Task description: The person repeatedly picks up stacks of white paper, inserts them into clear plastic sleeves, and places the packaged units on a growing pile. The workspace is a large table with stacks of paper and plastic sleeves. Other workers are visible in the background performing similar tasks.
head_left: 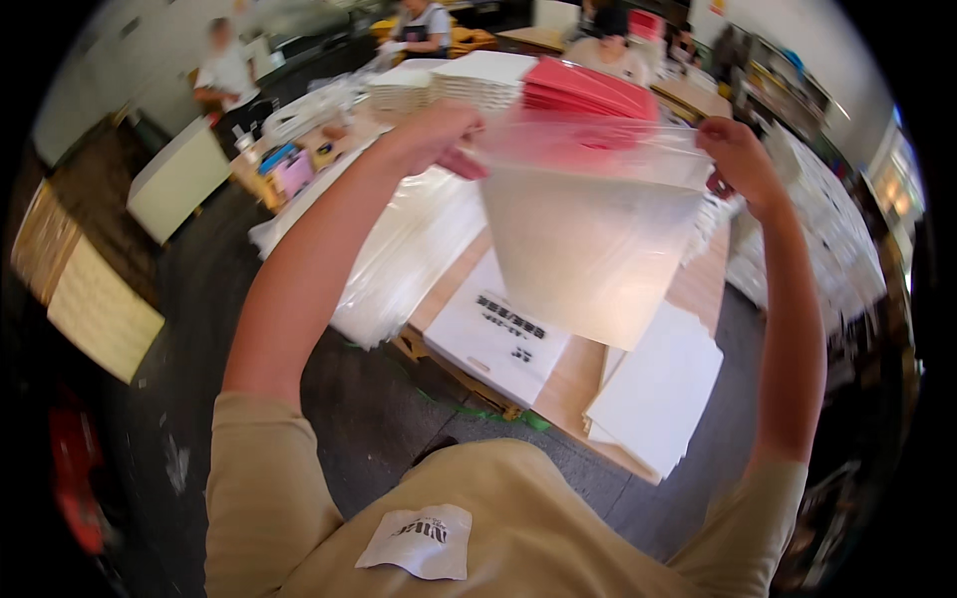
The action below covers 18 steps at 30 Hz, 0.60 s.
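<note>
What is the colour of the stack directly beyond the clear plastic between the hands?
Red: the stack shows best in the head view, partly through the plastic.

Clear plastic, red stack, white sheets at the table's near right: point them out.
Clear plastic (596, 234), head view: middle of its hanging front.
Red stack (593, 86), head view: its top face.
White sheets (660, 387), head view: middle of the uppermost face.

Over the tabletop (706, 284), the bag (588, 239) spans from the left grip (439, 145) to the right grip (738, 164); a sleeve pile (409, 249) lies on the left, a flat slab (474, 339) right of it at the near edge, sheets (658, 389) right of the slab; behind the bag sits a tall stack (588, 85), two paper stacks (483, 72) to its left
</note>
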Motion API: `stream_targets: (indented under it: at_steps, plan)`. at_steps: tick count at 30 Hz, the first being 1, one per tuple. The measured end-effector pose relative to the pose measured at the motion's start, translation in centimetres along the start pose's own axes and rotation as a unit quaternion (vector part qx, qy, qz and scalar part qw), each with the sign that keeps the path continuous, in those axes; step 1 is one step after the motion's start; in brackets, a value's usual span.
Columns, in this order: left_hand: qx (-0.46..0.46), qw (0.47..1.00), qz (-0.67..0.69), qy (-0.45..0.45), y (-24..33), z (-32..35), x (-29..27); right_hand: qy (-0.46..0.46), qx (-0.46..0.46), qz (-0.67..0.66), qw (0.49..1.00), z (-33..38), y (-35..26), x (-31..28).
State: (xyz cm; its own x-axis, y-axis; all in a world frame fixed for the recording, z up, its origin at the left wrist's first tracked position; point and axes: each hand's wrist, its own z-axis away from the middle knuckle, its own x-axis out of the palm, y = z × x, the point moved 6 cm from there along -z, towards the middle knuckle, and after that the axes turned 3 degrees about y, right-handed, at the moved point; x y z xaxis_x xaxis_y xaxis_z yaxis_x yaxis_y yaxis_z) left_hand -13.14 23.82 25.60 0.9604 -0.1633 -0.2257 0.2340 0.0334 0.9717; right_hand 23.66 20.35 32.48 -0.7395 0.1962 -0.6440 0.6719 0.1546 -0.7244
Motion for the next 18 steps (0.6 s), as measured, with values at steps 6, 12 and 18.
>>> stream_targets:
  at_steps: [6,12,18]
  plan:
    - [0.221,0.968,0.058,0.105,7.9,0.5,-7.0,0.047,-0.101,-0.187,0.976,-1.2,-10.2,-0.3]
    - [0.452,0.871,0.111,0.156,9.8,6.3,-22.1,0.319,-0.386,-0.064,0.863,3.9,-20.9,4.6]
    - [0.225,0.952,0.130,0.164,-13.7,7.6,-33.2,0.108,-0.490,0.034,0.864,14.0,-19.2,32.6]
